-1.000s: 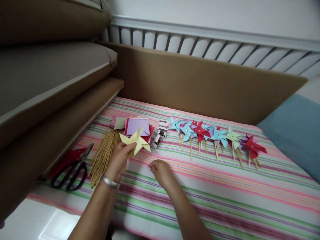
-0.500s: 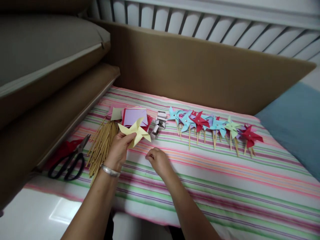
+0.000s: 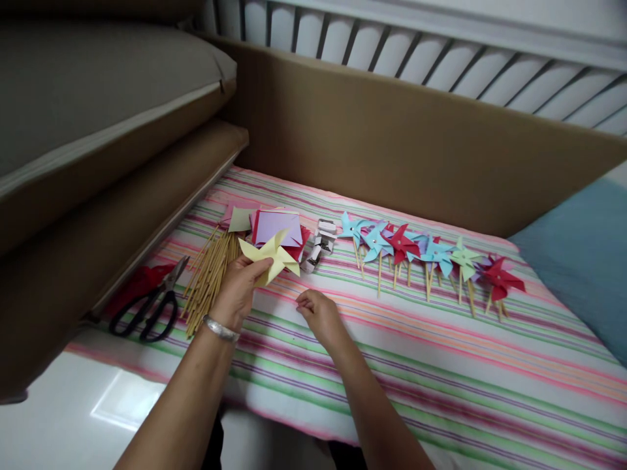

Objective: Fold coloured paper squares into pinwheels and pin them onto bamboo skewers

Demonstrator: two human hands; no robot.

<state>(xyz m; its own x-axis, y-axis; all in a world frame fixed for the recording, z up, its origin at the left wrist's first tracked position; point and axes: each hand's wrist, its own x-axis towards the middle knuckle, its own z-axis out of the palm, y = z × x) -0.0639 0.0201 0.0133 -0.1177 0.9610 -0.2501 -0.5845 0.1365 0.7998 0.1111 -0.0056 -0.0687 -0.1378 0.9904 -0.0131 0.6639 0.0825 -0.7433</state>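
Observation:
My left hand (image 3: 236, 290), with a silver bangle at the wrist, pinches a pale yellow paper pinwheel (image 3: 278, 258) at its folded centre, thumb on top. No stick shows on it. To the right and a little nearer, my right hand (image 3: 321, 314) hovers low over the cloth with thumb and fingertips drawn together; anything between them is too small to tell. Just left of my left hand lies a bundle of thin wooden sticks (image 3: 208, 281). Behind the pinwheel sits a stack of coloured paper squares (image 3: 278, 225), lilac on top. Small open boxes (image 3: 324, 238) stand beside the stack.
Several pinwheels on sticks (image 3: 402, 243), blue, red and green, lie in a row to the right. Black-handled scissors (image 3: 147, 312) rest at left near red material (image 3: 132, 287). A brown panel (image 3: 392, 137) borders the striped cloth (image 3: 441, 378); stacked cushions (image 3: 117, 215) rise at left.
The view has shifted slightly, so the things appear a little farther right. My left hand still holds the yellow pinwheel, and my right hand stays with its fingertips together.

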